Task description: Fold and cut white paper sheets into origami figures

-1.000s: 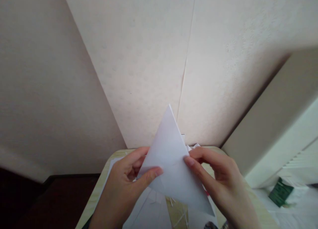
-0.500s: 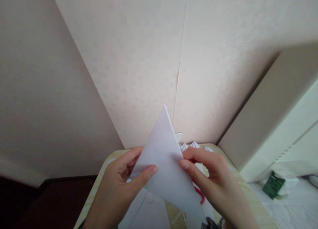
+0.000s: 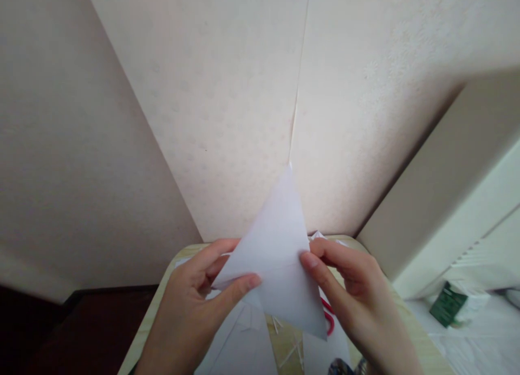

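Note:
Above the table I hold up a folded sheet of white paper [image 3: 280,239], its tip pointing up toward the wall. My left hand [image 3: 199,299] grips its left side, thumb on the near face and fingers behind. On the right edge, my right hand [image 3: 349,288] pinches the paper between thumb and forefinger. Partly hidden behind the paper and my right hand are red handles, likely scissors [image 3: 329,323]. More white paper sheets [image 3: 239,342] lie beneath on the table.
The light wooden table [image 3: 406,331] stands against a papered wall [image 3: 244,120]. Small folded white paper pieces [image 3: 318,234] sit at its back edge. Thin white strips [image 3: 293,353] lie on the tabletop. Right of it are a pale cabinet [image 3: 447,174] and a green box [image 3: 448,304].
The paper has turned, its tip shifting right and slightly up, and its face now shows broader. Both hands keep their hold, the right one having moved a little to the right.

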Motion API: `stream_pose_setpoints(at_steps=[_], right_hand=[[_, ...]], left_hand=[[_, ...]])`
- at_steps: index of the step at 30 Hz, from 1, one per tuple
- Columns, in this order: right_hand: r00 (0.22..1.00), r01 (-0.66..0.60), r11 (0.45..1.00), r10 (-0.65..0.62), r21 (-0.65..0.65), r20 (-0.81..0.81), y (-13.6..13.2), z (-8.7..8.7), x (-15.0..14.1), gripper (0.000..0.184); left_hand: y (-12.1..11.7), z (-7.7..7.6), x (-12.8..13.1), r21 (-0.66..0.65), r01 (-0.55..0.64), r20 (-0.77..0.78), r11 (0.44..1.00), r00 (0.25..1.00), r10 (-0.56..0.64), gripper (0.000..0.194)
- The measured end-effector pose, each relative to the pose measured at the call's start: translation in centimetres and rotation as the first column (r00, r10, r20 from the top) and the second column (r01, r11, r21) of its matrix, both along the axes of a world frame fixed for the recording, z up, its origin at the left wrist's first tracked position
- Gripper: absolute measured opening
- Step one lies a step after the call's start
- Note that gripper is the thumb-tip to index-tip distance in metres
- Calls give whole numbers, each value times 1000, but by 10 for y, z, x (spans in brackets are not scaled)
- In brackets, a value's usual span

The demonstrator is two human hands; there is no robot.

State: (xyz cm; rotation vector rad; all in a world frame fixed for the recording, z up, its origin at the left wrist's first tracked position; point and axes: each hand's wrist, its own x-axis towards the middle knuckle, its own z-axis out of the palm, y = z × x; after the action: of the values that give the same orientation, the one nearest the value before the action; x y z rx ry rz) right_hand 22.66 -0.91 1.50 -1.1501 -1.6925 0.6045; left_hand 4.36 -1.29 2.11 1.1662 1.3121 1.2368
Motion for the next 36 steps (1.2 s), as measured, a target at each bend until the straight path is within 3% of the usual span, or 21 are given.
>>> stream_pose_setpoints(at_steps=[4, 9, 14, 19, 24, 36], right_hand=[[1000, -14, 1000, 14, -9, 4, 0, -1, 0, 36], [1000, -2, 1000, 2, 7, 20, 0, -1, -2, 34], [1000, -21, 1000, 21, -20, 0, -2, 1, -3, 34], [999, 37, 999, -37, 33, -10, 0, 0, -1, 34], [996, 85, 996, -84, 16, -23, 1, -3, 2, 31], [1000, 15, 1000, -15, -9, 17, 0, -4, 11, 33]], left_hand=[[-1, 0, 0, -1, -6, 34, 1000, 999, 6, 24], [3, -3, -5, 22, 115, -25, 993, 993, -115, 26], [1, -1, -3, 13, -3, 19, 1000, 1000, 3, 25], [2, -3, -3, 27, -11, 78, 1000, 997, 9, 29], [7, -4, -14, 111, 28, 47, 993, 998, -33, 19], [6, -3, -21, 52, 149, 72, 987, 986, -153, 10]])
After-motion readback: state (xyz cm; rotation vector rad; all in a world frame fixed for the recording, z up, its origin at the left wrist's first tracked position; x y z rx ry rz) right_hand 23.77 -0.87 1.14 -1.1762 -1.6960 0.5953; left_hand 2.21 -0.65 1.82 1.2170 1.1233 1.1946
